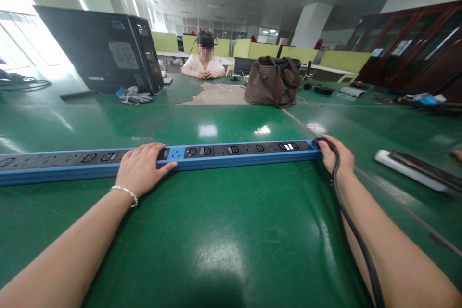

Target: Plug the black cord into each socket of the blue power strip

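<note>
With the hands apart, the left hand (139, 168) clasps the blue power strip (234, 156) on the green bench (252, 211), and the right hand (339, 156) grips 1 end, where the black cable (344, 209) joins.

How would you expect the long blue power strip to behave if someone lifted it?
The power strip looks stiff, running straight and unsagging along the table. Gripped at one end, it would probably feel end-heavy, given its length.
</note>
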Available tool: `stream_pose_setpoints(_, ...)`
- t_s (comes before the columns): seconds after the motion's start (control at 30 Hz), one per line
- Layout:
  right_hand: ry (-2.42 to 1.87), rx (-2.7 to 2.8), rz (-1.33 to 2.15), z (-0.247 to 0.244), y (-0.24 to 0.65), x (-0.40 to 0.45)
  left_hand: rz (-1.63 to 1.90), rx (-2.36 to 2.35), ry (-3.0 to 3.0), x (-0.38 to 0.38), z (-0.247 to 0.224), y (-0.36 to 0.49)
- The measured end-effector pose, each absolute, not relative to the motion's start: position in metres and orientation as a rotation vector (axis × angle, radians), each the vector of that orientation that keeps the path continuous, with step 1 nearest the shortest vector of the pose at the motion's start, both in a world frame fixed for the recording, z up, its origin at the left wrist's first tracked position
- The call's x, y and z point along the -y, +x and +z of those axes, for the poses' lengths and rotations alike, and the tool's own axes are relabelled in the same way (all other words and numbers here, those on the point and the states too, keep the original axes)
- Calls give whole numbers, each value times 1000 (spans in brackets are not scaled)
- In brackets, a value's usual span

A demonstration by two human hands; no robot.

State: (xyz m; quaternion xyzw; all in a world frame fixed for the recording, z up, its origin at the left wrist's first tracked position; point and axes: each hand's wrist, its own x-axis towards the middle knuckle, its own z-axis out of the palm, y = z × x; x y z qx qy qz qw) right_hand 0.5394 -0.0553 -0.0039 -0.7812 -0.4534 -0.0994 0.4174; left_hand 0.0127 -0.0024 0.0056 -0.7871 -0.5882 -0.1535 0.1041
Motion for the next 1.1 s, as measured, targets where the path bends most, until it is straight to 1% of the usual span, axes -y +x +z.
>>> stream_pose_setpoints(0.27, -2006, 1118, -345, -7, 534, 57, -467, 1737, -2331, 3, 6, 13)
stream_pose_setpoints(0.5, -2106, 1207, -466, -1, 533, 63, -484, 1759, -2343, 1, 5, 12)
stream_pose_setpoints(0.7, -2158, 1270, -424, 5, 540, 58, -441, 1738, -2327, 2, 4, 12)
stream_pose_setpoints(0.97, -2134, 1242, -486, -3, 533, 64, -448, 1728, -2326, 2, 4, 12)
stream_pose_setpoints(1.1, -2120, 1208, -453, -3, 532, 63, -460, 1729, -2330, 2, 5, 12)
